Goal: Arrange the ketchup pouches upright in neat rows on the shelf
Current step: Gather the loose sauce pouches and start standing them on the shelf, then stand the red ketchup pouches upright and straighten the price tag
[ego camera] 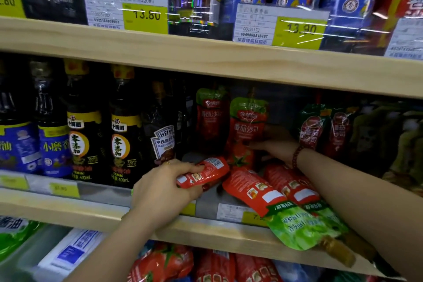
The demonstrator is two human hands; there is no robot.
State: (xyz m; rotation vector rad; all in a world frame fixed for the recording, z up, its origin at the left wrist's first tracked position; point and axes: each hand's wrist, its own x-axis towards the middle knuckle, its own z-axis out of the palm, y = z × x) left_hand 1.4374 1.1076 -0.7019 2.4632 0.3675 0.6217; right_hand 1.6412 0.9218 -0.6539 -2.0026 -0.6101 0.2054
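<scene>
My left hand (163,186) grips a red ketchup pouch (206,173) lying on its side at the front of the middle shelf (206,224). My right hand (275,144) reaches deeper in and holds an upright red-and-green pouch (248,121) at its right side. A second upright pouch (211,114) stands behind and to its left. Two more pouches (274,199) lie flat with their green tops and caps hanging over the shelf's front edge, under my right forearm.
Dark sauce bottles (121,135) and a Heinz bottle (163,137) stand left of the pouches. Other red pouches (320,130) stand at the right. The wooden upper shelf board (229,62) hangs low overhead. More pouches (164,263) fill the shelf below.
</scene>
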